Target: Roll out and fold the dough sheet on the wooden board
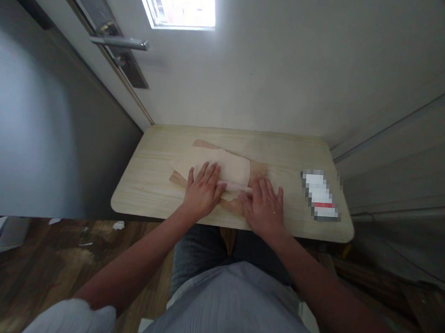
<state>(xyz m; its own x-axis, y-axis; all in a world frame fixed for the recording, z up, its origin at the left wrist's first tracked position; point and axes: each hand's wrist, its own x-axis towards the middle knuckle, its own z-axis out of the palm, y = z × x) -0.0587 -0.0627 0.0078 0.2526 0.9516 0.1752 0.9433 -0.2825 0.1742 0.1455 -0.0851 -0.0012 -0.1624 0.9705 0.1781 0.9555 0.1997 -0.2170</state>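
Note:
On the small wood-look table [148, 147] lies a thin, pale, off-white sheet [223, 161], perhaps paper or cloth. Brown paper-like material [258, 169] sticks out from under it on several sides. Along the sheet's near edge runs a narrow pale fold or roll [236, 187] between my hands. My left hand [204, 190] rests flat on the sheet's near left part, fingers spread and thumb at the fold. At the fold's right end, my right hand [264, 204] lies with fingers stretched out over the brown material. What is under both palms is hidden.
A phone-like object [321, 195], blurred by pixels, lies on the table's right side. Behind the table stands a pale door with a metal handle [120, 42] and a bright window [179, 5]. Paper scraps [118, 225] lie on the wooden floor at left.

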